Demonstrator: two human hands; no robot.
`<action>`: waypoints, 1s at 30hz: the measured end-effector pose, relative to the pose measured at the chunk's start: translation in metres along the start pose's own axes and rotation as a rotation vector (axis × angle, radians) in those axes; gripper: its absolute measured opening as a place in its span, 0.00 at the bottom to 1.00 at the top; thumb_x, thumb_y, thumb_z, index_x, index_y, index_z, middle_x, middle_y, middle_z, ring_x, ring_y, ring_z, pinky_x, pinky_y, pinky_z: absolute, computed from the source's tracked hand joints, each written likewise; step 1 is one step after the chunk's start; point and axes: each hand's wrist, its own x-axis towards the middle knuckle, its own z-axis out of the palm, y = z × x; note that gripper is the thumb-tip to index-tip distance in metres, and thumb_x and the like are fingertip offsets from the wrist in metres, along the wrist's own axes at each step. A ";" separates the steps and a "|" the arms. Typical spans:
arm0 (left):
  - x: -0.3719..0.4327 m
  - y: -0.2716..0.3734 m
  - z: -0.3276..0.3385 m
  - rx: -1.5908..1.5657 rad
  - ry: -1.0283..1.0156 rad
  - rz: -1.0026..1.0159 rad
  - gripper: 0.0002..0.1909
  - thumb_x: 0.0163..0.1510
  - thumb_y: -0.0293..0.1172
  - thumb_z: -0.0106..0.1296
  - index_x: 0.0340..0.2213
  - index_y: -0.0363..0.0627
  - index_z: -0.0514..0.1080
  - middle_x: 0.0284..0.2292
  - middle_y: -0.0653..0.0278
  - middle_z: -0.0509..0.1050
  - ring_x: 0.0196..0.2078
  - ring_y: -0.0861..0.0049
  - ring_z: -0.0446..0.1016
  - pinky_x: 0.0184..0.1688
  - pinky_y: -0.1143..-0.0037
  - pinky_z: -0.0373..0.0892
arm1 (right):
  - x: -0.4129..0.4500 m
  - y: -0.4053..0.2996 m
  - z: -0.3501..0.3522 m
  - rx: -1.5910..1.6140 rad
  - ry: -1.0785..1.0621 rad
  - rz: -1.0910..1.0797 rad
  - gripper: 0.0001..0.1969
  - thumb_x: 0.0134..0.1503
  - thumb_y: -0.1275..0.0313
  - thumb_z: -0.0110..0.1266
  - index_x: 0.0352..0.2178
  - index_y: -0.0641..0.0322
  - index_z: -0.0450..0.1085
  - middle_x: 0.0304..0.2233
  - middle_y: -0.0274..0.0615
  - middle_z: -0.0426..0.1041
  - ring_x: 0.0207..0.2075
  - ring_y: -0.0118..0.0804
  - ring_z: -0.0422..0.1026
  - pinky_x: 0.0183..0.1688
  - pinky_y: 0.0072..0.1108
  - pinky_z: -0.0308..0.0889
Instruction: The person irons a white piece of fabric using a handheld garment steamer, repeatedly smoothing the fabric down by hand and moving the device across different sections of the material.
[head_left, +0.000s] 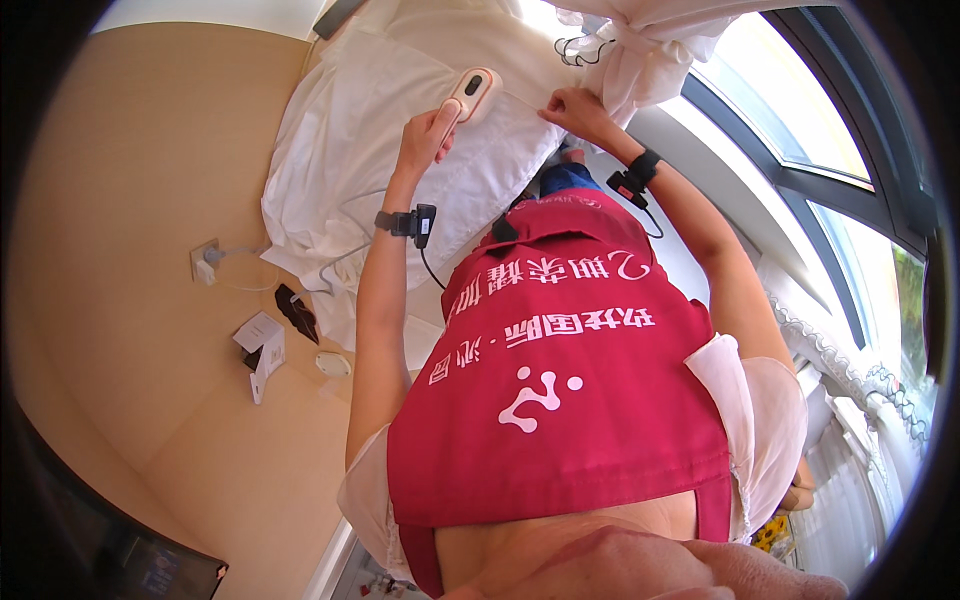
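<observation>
A small white handheld garment steamer or iron with pinkish trim (477, 94) is held by its handle in my left hand (429, 140). It lies over a spread of white cloth (352, 127), and its underside is hidden. To the right, my right hand (576, 114) is at the cloth's edge beside a gathered white curtain (637, 64), with thumb and fingertips close together; whether they pinch the cloth is not clear. Black straps with small devices are on both wrists. A grey cord (351, 255) runs across the cloth near my left forearm.
At the left, a plug sits in a wall socket (204, 262). Below it are an open white box (262, 352), a dark object (297, 313) and a white oval item (333, 364). Dark-framed windows (817, 180) stand on the right, and a dark screen (127, 547) at the lower left.
</observation>
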 end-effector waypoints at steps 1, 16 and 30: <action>-0.006 0.000 0.000 0.010 -0.051 0.011 0.33 0.64 0.61 0.49 0.22 0.41 0.74 0.15 0.70 0.68 0.14 0.86 0.65 0.16 0.80 0.61 | -0.004 -0.002 -0.001 -0.021 0.000 -0.001 0.15 0.51 0.60 0.64 0.28 0.65 0.79 0.27 0.51 0.80 0.32 0.51 0.80 0.41 0.35 0.74; 0.008 -0.002 0.032 0.227 -0.137 0.103 0.34 0.62 0.62 0.50 0.19 0.42 0.75 0.13 0.68 0.70 0.15 0.83 0.69 0.19 0.77 0.65 | -0.009 0.007 0.007 0.100 -0.006 -0.020 0.18 0.53 0.58 0.64 0.28 0.67 0.79 0.25 0.48 0.80 0.28 0.45 0.80 0.37 0.32 0.74; 0.015 0.003 0.022 -0.005 -0.377 -0.087 0.29 0.64 0.58 0.52 0.24 0.42 0.74 0.18 0.65 0.74 0.16 0.84 0.69 0.19 0.80 0.64 | -0.007 0.013 0.010 0.125 -0.006 -0.038 0.18 0.53 0.59 0.64 0.28 0.67 0.79 0.24 0.47 0.80 0.27 0.44 0.80 0.36 0.31 0.74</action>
